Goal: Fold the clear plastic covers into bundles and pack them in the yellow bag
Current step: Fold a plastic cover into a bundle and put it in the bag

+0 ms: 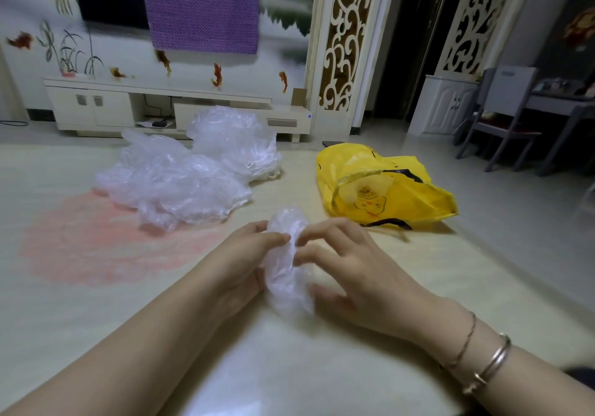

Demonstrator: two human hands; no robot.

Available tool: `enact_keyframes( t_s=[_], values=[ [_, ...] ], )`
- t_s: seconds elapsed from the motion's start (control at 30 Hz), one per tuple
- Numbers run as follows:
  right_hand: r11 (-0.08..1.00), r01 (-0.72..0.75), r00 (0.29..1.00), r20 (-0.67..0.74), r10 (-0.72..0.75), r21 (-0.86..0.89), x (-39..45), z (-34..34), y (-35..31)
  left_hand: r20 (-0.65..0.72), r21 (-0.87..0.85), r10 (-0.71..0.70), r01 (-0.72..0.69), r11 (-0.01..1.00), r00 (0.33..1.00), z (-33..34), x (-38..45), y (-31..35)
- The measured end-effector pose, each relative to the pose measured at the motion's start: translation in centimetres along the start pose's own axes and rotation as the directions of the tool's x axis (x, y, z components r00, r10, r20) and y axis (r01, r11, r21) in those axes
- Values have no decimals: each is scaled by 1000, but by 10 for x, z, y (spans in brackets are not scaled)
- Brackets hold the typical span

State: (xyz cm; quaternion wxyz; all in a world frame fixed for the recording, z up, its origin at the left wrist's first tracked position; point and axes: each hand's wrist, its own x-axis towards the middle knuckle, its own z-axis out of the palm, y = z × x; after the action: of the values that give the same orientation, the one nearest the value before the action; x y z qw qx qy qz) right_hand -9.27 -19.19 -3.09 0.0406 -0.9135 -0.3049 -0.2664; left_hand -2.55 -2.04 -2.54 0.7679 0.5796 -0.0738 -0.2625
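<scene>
Clear plastic bundle: crumpled translucent plastic cover [285, 261], gathered into an upright roll between both hands, just above the pale cream surface [289, 367].
Left hand: left hand [248, 254] holds the left side of the bundle; its grip is clenched on the plastic, fingertips pinching the upper part.
Right hand: right hand [347, 264] grasps the right side of the bundle; fingers curl onto the plastic, thumb against its lower part.
Wrist detail: thin metal bracelets [483, 361] on the right wrist.
Loose covers: large heap of crumpled clear plastic covers [190, 171], lying on the surface beyond the bundle and to its left, well apart from it.
Yellow bag: glossy yellow plastic bag with black print [386, 187], lying slumped on the surface beyond the bundle and to its right, its mouth open; apart from the heap.
Surface marking: faded pink patch [90, 241] on the surface, left of the bundle, partly under the heap.
Background: white low cabinet [106, 106] against the painted wall, beyond the heap; grey chair [502, 116] beyond the yellow bag, to its right.
</scene>
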Motion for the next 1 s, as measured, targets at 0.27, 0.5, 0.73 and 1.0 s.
enact_keyframes(
  t_s=[0.27,0.5,0.73,1.0],
  values=[
    [908,-177,979,160,124,379,-5,-6,-3,-284,203,221,-166,965,933,-8,2,5],
    [766,-362,931,238,276,531,-5,-4,0,-7,588,193,-152,795,981,0,-11,14],
    [643,-554,791,93,605,528,12,14,15,-107,729,170,-39,683,980,-1,-2,3],
    [703,-637,759,97,644,315,19,25,17,-82,816,293,-105,568,953,0,3,-8]
  ],
)
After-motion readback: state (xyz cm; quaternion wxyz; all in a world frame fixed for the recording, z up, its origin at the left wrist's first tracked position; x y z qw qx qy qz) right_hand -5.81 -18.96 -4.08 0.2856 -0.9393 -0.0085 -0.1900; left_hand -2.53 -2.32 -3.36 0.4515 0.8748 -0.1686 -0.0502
